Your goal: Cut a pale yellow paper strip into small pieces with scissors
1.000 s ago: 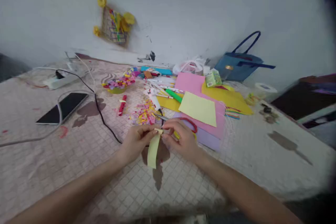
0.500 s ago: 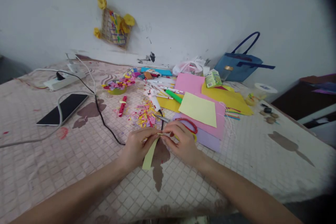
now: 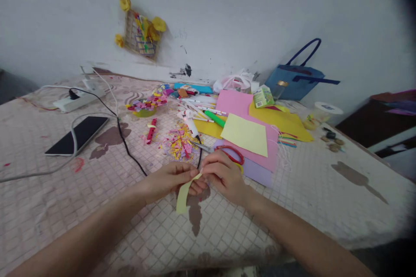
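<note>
Tabletop work, seen from the head. The checked tabletop (image 3: 234, 233) spreads between the forearms down to its near edge; beyond the hands, red-handled scissors (image 3: 242, 156) and paper scraps (image 3: 182, 142) border the working space. The pale yellow strip (image 3: 182, 199) is suspended above the tabletop, its long axis slanting from the fingertips down-left to a free end facing the near edge. The left hand (image 3: 178, 178) grips it under the thumb, lower fingers loosely curled; the right hand (image 3: 225, 177) pinches the upper end, fingers closed.

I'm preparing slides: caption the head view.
Left hand and right hand hold a narrow pale-yellow paper strip above a grid-patterned cloth.
</note>
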`<state>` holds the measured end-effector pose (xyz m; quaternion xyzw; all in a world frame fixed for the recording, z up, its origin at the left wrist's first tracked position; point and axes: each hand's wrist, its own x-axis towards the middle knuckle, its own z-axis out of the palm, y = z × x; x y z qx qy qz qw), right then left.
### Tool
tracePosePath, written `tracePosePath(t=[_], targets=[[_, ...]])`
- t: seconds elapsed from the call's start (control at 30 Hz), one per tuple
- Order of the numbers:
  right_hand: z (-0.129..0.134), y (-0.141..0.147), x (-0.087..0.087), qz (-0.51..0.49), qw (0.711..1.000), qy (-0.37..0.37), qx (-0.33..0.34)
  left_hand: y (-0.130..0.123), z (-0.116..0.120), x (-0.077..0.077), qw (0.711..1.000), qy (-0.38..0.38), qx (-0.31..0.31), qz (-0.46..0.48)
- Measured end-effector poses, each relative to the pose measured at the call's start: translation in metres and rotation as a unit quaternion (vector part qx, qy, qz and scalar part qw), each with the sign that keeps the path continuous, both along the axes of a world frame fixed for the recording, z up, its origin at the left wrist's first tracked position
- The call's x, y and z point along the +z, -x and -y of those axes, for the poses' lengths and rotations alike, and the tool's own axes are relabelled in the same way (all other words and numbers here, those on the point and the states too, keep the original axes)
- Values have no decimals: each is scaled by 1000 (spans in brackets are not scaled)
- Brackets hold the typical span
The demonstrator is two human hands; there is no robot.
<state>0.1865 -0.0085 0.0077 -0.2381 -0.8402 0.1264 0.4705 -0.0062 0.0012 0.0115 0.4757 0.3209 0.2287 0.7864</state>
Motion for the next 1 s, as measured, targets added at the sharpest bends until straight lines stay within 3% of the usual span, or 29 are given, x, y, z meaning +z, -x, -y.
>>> tracePosePath(t=[0.13, 0.37, 0.5, 0.63, 0.73, 0.83, 1.0], targets=[[-1, 0, -1, -3, 1000, 12, 8, -2, 1, -1, 994, 84, -5, 67], [-1, 1, 1, -7, 1000, 9, 15, -3, 1, -2, 986, 149, -4, 69], [-1, 3, 3, -17, 999, 48, -1, -6, 4, -4, 990, 102, 43, 82], [1, 6, 2, -55, 981, 180, -53, -10, 6, -2, 988, -2, 139, 62], [3, 8, 1, -52, 964, 257, -50, -13, 8, -1, 977, -81, 194, 18], [3, 10, 0, -48, 960, 271, -46, -14, 9, 1, 967, -128, 221, -18], [3, 11, -1, -42, 959, 272, -66, -14, 9, 5, 962, -164, 214, -45]])
